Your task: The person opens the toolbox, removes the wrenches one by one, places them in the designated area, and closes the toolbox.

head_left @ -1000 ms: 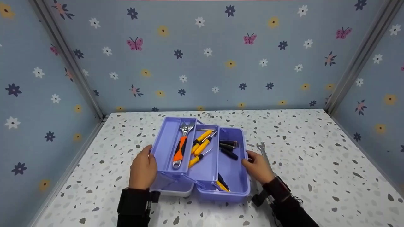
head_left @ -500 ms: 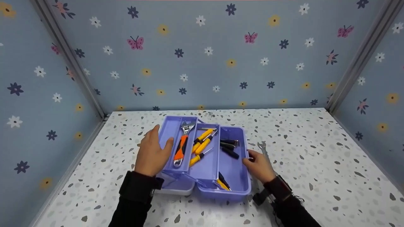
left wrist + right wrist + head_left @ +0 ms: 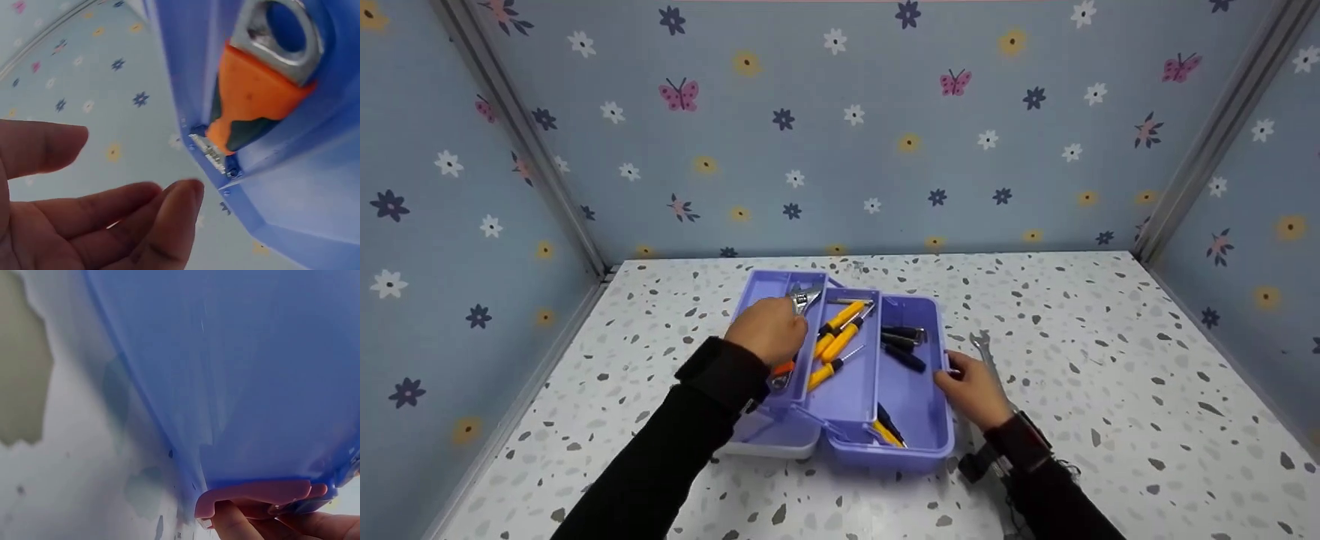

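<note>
A lilac toolbox point(image 3: 915, 390) stands open on the speckled table, its two trays folded out to the left. My left hand point(image 3: 769, 330) is over the left tray point(image 3: 761, 289), covering part of an orange-and-black adjustable wrench point(image 3: 806, 298). In the left wrist view, the thumb and fingers point(image 3: 169, 225) are spread apart beside the wrench's orange handle point(image 3: 247, 90), with nothing between them. My right hand point(image 3: 975, 390) holds the box's right side; in the right wrist view, its fingers point(image 3: 233, 523) hook under a pink latch point(image 3: 264, 492).
Several yellow-handled screwdrivers point(image 3: 847, 341) lie in the middle tray. Black-handled tools point(image 3: 904, 356) lie in the deep bottom compartment. A metal open-end wrench point(image 3: 982, 346) lies on the table behind the right hand. Patterned walls point(image 3: 840, 150) enclose the table's back and sides.
My left hand has left the toolbox's left edge, risen and moved right over the tray with the adjustable wrench. The right hand has stayed at the box's right side.
</note>
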Motion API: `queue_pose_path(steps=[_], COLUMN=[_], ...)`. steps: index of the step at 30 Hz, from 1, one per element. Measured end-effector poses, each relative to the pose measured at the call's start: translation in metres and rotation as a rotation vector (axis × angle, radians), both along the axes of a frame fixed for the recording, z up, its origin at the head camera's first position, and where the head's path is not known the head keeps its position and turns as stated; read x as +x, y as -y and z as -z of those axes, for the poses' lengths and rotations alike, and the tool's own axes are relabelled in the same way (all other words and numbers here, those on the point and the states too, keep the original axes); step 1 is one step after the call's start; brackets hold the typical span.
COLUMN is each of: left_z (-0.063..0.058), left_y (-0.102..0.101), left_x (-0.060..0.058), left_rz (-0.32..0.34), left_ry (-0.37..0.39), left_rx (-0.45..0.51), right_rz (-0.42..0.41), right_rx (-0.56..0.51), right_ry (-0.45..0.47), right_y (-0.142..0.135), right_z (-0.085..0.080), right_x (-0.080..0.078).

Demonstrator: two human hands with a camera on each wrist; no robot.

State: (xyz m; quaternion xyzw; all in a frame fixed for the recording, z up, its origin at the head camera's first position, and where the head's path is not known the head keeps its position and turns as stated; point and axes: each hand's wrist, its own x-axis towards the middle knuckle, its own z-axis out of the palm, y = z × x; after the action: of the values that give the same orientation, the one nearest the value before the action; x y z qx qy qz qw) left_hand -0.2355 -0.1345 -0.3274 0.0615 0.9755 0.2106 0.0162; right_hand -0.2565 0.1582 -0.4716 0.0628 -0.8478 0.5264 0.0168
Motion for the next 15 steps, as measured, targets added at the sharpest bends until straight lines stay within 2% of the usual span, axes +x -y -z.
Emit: queue_pose_path(steps=[6, 15], left_z=[0.006, 0.010], left_y=[-0.003, -0.011], left_x=[-0.007, -0.012], left_rz=[0.036, 0.094], left_ry=[0.102, 0.029], left_rx=[-0.111, -0.310], right_rz=[0.002, 0.006], right_rx=[0.003, -0.005], right_ry=[-0.003, 0.003], right_y=[0.001, 0.000], right_z=[0.001, 0.002], right_x=[-0.001, -0.002])
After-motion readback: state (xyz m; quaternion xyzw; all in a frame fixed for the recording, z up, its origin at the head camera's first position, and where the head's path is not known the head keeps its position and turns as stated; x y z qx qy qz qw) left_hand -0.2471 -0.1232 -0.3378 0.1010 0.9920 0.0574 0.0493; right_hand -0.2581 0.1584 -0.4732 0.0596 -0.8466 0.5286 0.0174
